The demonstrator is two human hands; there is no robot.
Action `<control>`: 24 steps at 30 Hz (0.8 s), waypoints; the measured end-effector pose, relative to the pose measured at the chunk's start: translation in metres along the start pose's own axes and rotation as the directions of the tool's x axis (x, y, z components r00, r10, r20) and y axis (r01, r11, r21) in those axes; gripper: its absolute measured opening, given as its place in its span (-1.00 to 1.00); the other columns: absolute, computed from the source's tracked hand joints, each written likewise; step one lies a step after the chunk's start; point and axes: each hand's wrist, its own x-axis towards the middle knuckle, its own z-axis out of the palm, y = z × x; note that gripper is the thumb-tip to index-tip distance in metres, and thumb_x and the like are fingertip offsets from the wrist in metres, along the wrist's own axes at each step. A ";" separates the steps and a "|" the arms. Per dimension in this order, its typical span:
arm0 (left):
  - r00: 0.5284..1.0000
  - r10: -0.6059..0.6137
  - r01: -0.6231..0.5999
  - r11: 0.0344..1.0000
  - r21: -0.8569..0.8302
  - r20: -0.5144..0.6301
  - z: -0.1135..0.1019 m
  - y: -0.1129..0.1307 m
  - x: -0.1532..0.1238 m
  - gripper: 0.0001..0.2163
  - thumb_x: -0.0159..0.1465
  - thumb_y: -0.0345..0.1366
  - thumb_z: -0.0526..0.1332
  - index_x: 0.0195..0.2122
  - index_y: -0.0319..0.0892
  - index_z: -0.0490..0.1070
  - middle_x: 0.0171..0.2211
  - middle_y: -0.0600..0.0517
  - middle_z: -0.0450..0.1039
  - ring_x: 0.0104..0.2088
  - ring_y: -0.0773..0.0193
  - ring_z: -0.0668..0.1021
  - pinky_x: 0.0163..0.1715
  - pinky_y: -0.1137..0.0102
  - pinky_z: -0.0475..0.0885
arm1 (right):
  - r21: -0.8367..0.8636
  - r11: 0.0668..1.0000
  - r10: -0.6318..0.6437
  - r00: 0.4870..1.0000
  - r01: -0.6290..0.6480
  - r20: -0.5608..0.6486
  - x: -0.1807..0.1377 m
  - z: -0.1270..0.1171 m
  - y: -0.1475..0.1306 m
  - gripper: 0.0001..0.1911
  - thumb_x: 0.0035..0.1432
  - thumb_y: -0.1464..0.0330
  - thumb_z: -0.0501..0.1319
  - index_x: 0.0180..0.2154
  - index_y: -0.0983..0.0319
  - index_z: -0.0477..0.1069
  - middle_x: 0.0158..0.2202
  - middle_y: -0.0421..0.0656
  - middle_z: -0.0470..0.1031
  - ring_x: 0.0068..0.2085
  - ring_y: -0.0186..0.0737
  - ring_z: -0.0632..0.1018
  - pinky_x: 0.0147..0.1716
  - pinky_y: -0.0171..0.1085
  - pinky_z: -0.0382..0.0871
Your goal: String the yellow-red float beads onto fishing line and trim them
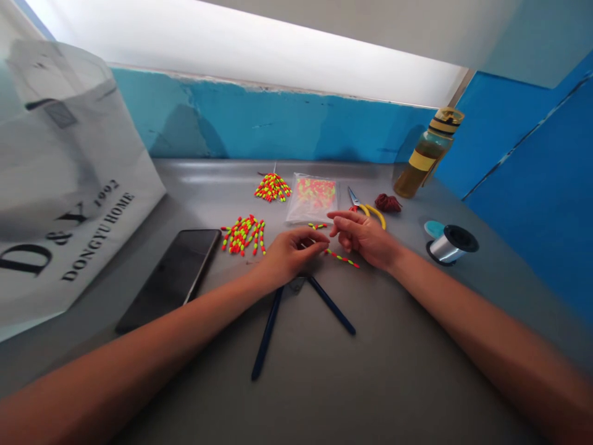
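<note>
My left hand [290, 253] rests on the grey table [398, 371] with its fingers pinched together on the end of a thin string of red and yellow-green beads [343, 258]. My right hand [364, 238] is just beyond, fingers loosely curled with the index finger stretched left, touching or nearly touching the same string. One short bead piece [317, 226] lies between the hands. Under my left hand lie blue-handled pliers [296, 309], handles spread toward me.
Two heaps of bead strings [243, 235] [272, 187] and a clear bag of beads [312, 198] lie further back. Yellow-handled scissors [368, 209], dark red thread [388, 203], a spool of line [451, 244], a bottle [428, 154], a phone [173, 275] and a white bag [60, 185] surround them.
</note>
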 end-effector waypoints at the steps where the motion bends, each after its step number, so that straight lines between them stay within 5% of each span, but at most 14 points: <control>1: 1.000 -0.010 0.009 1.000 -0.026 -0.028 -0.001 0.001 0.000 -0.75 0.17 -0.08 0.35 -0.29 -0.16 0.57 -0.43 0.08 0.51 -0.49 0.36 0.41 -0.51 0.45 0.23 | -0.014 1.000 -0.001 1.000 0.001 0.000 0.001 -0.001 0.001 -0.67 0.08 0.25 0.43 -0.13 0.22 0.52 -0.36 -0.21 0.57 -0.56 -0.48 0.36 -0.59 -0.42 0.28; 5: 0.992 -0.077 0.062 0.988 -0.143 -0.103 -0.002 0.007 0.000 -0.76 0.15 -0.10 0.38 -0.31 -0.17 0.54 -0.46 0.08 0.50 -0.52 0.38 0.40 -0.52 0.46 0.25 | -0.131 0.991 0.025 0.999 -0.018 0.046 0.003 -0.005 0.004 -0.70 0.05 0.30 0.43 -0.18 0.22 0.47 -0.30 -0.17 0.60 -0.56 -0.46 0.39 -0.62 -0.40 0.27; 10: 0.978 -0.124 0.089 0.974 -0.206 -0.165 -0.001 0.012 0.001 -0.75 0.11 -0.10 0.39 -0.34 -0.18 0.52 -0.55 0.10 0.44 -0.56 0.39 0.37 -0.55 0.46 0.24 | -0.356 0.933 0.124 0.977 -0.056 0.173 -0.002 -0.002 -0.003 -0.72 0.11 0.21 0.39 -0.21 0.26 0.52 -0.48 -0.24 0.50 -0.56 -0.45 0.36 -0.62 -0.41 0.16; 15: 0.977 -0.114 0.072 0.972 -0.224 -0.183 -0.001 0.010 0.001 -0.76 0.13 -0.11 0.38 -0.32 -0.18 0.51 -0.54 0.09 0.44 -0.55 0.39 0.39 -0.55 0.46 0.25 | -0.416 0.907 0.143 0.977 -0.066 0.158 -0.007 0.005 -0.010 -0.74 0.10 0.20 0.39 -0.32 0.27 0.50 -0.54 -0.28 0.43 -0.57 -0.45 0.33 -0.60 -0.40 0.13; 24: 1.000 0.001 -0.002 0.999 -0.052 -0.001 -0.003 0.001 0.002 -0.72 0.19 -0.06 0.36 -0.23 -0.16 0.55 -0.40 0.04 0.51 -0.49 0.37 0.40 -0.51 0.45 0.27 | -0.376 0.925 0.101 0.986 -0.045 0.130 -0.003 0.000 -0.007 -0.77 0.09 0.23 0.37 -0.36 0.26 0.46 -0.60 -0.31 0.35 -0.60 -0.45 0.30 -0.62 -0.40 0.13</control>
